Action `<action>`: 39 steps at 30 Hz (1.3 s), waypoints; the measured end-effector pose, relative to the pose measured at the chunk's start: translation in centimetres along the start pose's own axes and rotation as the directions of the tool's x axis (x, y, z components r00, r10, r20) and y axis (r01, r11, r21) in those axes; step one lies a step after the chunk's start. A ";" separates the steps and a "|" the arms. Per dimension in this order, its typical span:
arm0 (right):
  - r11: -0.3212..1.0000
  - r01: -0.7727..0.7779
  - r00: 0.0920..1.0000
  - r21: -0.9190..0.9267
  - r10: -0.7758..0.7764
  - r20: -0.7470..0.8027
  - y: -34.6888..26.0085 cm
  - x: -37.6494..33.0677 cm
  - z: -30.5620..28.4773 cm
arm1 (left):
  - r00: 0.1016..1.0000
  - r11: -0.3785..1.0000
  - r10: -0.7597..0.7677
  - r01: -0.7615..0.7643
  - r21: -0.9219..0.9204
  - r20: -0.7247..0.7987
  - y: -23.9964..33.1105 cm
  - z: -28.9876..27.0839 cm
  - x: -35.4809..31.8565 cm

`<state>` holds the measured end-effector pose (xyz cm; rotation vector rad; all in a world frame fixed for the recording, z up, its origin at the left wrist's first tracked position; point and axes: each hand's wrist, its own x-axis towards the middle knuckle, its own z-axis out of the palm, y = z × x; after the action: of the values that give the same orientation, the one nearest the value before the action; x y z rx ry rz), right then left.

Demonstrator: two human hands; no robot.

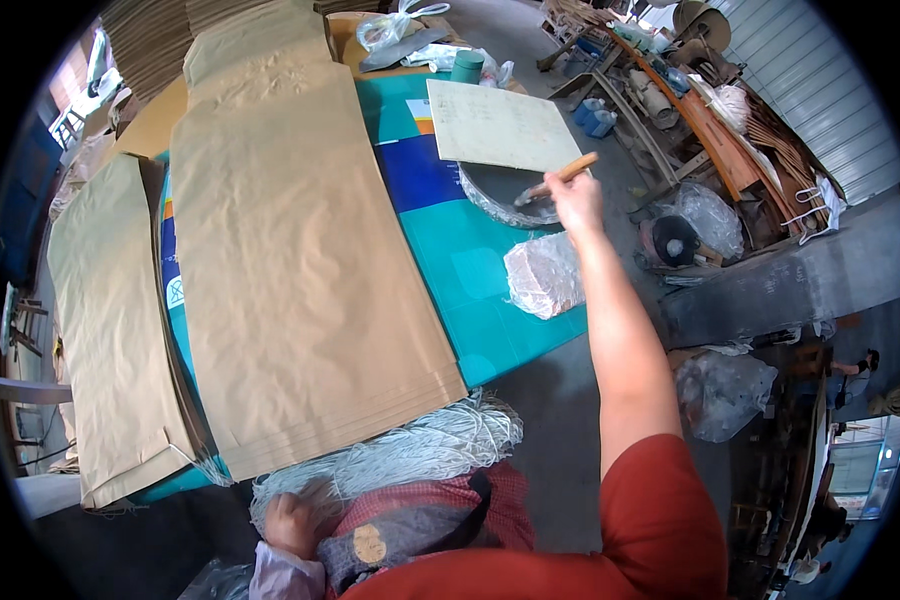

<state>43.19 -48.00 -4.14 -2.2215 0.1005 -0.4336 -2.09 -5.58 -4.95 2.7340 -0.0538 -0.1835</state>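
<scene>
My right hand [577, 203] is closed round the wooden handle of a brush [573, 167], whose pale tip dips into a round basin [500, 209] lined with clear plastic. A pale flat board [500, 125] covers the far part of that basin. My left hand [290, 523] is low at the near edge, beside a thick bundle of white strings [400, 447]. Its fingers are blurred. A stack of long brown paper sheets [300, 250] lies in front of me, and another brown paper stack [115, 340] is at its left.
Under the paper is a teal and blue covered table [490, 300]. A plastic-wrapped block [543, 275] sits by my right forearm. Plastic bags and a green cup [467, 67] stand at the back. Cluttered wooden racks [670, 100] line the right side.
</scene>
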 end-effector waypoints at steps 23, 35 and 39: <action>0.766 0.332 0.574 0.551 -0.627 0.526 -24.0 -26.8 4.2 | 0.968 0.972 0.031 0.029 0.233 -0.251 -1.8 -5.6 2.1; 0.815 0.344 0.488 0.466 -0.579 0.653 -26.6 -28.8 10.4 | 0.987 0.974 -0.024 0.058 0.220 -0.157 -4.3 -3.6 4.2; 0.799 0.296 0.506 0.524 -0.596 0.623 -27.9 -30.4 11.6 | 0.988 0.976 -0.020 0.053 0.212 -0.156 -4.2 -3.4 4.4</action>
<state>16.56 -15.01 2.14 -1.8523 -0.9931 0.2645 2.83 -0.66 -3.98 2.9578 0.0206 0.0252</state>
